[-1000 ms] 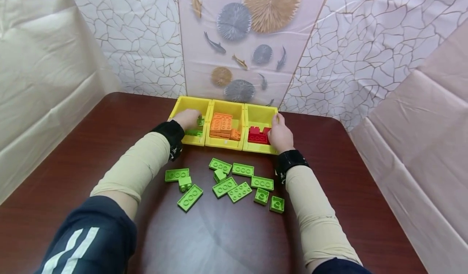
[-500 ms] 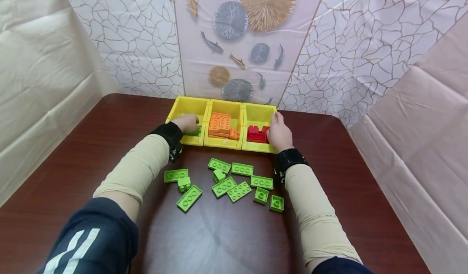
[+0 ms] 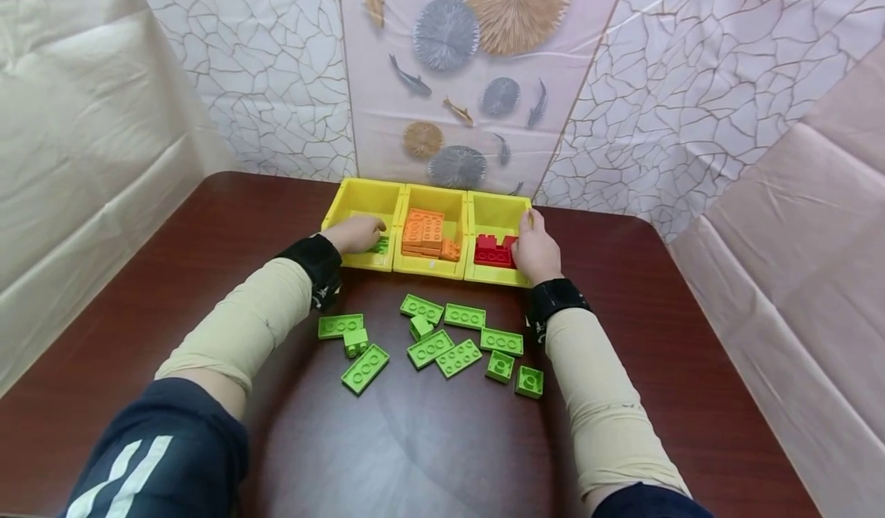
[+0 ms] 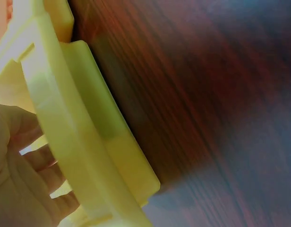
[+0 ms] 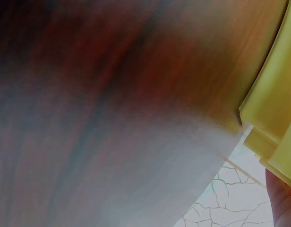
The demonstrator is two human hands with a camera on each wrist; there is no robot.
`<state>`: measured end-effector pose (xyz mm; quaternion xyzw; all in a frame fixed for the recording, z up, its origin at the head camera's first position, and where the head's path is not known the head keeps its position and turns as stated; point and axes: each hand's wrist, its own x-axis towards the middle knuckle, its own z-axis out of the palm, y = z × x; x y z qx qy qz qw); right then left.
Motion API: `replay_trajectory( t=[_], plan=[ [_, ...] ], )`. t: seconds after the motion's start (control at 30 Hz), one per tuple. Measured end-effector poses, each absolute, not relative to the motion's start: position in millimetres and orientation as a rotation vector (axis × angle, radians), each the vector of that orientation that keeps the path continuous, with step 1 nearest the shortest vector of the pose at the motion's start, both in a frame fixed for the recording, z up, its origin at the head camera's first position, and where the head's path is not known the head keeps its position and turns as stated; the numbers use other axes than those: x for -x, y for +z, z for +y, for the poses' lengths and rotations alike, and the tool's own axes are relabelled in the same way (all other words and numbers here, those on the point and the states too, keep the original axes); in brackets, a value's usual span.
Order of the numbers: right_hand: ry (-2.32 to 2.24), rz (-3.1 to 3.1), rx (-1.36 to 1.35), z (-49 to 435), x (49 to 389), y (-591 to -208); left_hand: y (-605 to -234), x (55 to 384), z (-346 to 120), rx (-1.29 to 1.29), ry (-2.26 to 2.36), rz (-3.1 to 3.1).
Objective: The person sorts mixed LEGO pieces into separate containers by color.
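Your left hand [image 3: 356, 234] sits inside the left yellow bin [image 3: 353, 199], fingers bent over the green bricks [image 3: 378, 246] lying in it; whether they actually pinch a brick cannot be told from the head view, and the left wrist view shows only your fingers [image 4: 27, 175] behind the bin's yellow rim. Your right hand [image 3: 534, 250] rests at the right edge of the right yellow bin [image 3: 499, 209], thumb and fingers wrapped over its side wall, beside the red bricks [image 3: 492, 250] stacked inside. The right wrist view shows only a corner of that bin and a bit of your hand.

Between those two stands the middle yellow bin [image 3: 442, 197], touching both and holding a pile of orange bricks [image 3: 425, 235]. All three bins stand in a row at the far edge of the dark wooden worktop [image 3: 429, 441], close to the patterned backdrop [image 3: 456, 57].

Nearer to you, between your forearms, loose green bricks [image 3: 432, 347] lie scattered on the worktop: flat plates and a few small square ones, some touching each other.
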<state>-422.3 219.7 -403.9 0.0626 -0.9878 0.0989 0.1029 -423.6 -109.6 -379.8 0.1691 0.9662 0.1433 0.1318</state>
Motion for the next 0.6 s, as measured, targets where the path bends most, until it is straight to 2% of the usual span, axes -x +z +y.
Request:
replay_trajectory(
  t=[0.13,0.37,0.6],
  plan=[
    [0.308,-2.918,-0.188,221,423,-404,-374,403,-116,-0.631,0.403,2.905],
    [0.325,-2.924,-0.185,220,426,-404,-369,346,-140,-1.001,0.407,3.012],
    [0.346,-2.914,-0.192,220,426,-405,-382,308,-162,-1.092,0.359,2.910]
  ],
)
